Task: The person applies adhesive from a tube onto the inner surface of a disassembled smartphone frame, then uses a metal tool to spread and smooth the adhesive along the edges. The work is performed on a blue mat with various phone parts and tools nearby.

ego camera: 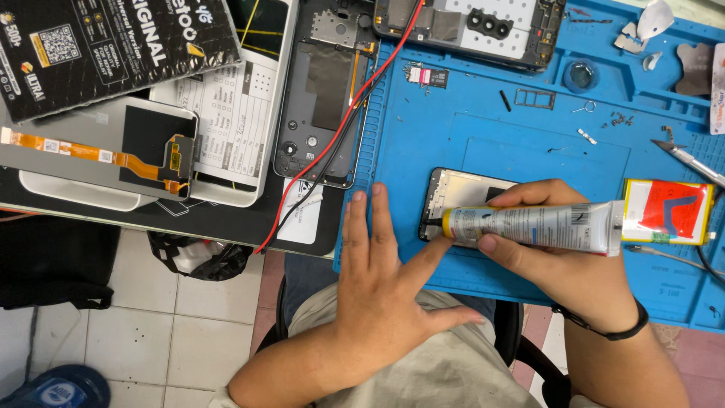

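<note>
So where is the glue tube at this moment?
In the head view the glue tube lies crosswise in the right hand, lower right on the blue mat, its nozzle on the phone frame, beside the left hand.

Matt blue mat [423,143], seemingly rubbery; glossy soft-metal glue tube [529,227]; shiny metal phone frame [461,189].

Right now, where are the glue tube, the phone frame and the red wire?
glue tube [540,227], head view, middle of its body.
phone frame [461,189], head view, pale inner plate.
red wire [355,98], head view, mid-length.
</note>
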